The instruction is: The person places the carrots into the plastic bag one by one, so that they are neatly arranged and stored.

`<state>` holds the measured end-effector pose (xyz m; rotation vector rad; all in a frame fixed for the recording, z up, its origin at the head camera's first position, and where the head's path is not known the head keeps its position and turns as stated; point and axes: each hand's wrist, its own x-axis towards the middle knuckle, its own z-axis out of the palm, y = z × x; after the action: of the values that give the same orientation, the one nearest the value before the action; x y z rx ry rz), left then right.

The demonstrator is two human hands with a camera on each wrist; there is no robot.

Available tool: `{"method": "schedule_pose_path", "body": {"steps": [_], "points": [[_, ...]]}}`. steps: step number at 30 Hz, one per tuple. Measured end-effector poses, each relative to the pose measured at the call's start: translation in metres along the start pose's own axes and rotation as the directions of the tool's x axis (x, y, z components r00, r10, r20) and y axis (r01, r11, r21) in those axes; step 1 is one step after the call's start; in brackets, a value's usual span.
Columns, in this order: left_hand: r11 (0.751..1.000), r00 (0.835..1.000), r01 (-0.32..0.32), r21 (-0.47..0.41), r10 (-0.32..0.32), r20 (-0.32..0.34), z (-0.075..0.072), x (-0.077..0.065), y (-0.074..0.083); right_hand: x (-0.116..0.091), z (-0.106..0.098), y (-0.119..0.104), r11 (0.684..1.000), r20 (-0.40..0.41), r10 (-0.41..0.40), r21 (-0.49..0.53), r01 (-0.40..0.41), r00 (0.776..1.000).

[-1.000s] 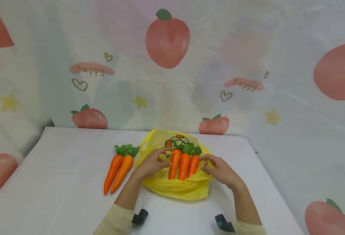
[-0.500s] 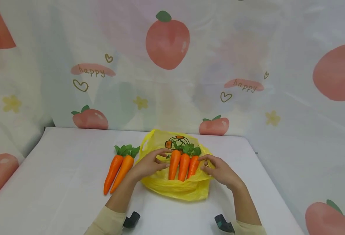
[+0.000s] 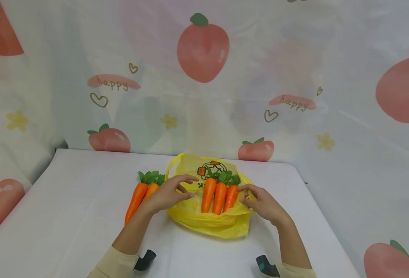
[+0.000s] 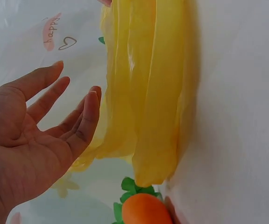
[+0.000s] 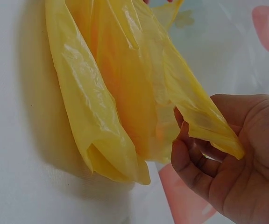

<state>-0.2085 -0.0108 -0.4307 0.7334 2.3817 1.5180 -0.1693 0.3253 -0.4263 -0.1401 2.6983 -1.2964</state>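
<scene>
A yellow plastic bag (image 3: 211,224) lies on the table with its mouth spread. Three orange carrots (image 3: 220,197) with green tops lie side by side in its mouth. My left hand (image 3: 169,193) is just left of them, over the bag's left side, its fingers parted and holding nothing; in the left wrist view that hand (image 4: 46,130) is apart from the bag. On the right, my right hand (image 3: 261,200) has its fingers curled about the bag's edge, beside the rightmost carrot. The right wrist view shows the bag's corner lying across the right palm (image 5: 246,172).
Two more carrots (image 3: 135,202) lie on the white table (image 3: 75,216) left of the bag, partly hidden by my left forearm. A printed fruit curtain (image 3: 204,116) stands behind the table. Dark wrist devices (image 3: 145,260) sit by both sleeves.
My left hand has drawn away to the left from the carrots in the bag, and its forearm now covers part of the two table carrots. The right hand has stayed at the bag's edge.
</scene>
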Motion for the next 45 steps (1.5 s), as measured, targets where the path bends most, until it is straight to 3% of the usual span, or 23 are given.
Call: {"method": "schedule_pose_path", "body": {"steps": [9,17,24,32,45], "points": [[0.998,0.993,-0.051,0.035,0.047,0.106,-0.017,-0.012,-0.005,-0.001,0.001,0.000,1.000,0.004,-0.004,0.014,0.003,1.000],[0.997,0.987,-0.074,-0.009,0.075,0.143,-0.031,-0.025,-0.004,0.000,0.002,-0.001,1.000,-0.002,0.018,0.004,-0.018,1.000],[0.993,0.972,-0.101,-0.059,0.111,0.209,-0.046,-0.034,-0.010,-0.001,0.002,-0.001,1.000,-0.001,0.010,0.006,-0.010,1.000],[1.000,0.986,-0.025,-0.009,0.027,0.167,-0.068,-0.044,-0.019,0.000,0.002,0.000,1.000,-0.001,0.013,0.002,-0.013,1.000],[0.999,0.996,0.018,-0.041,-0.014,0.083,-0.093,-0.053,-0.046,0.001,0.002,0.000,1.000,-0.007,0.016,-0.019,-0.016,1.000]]}}
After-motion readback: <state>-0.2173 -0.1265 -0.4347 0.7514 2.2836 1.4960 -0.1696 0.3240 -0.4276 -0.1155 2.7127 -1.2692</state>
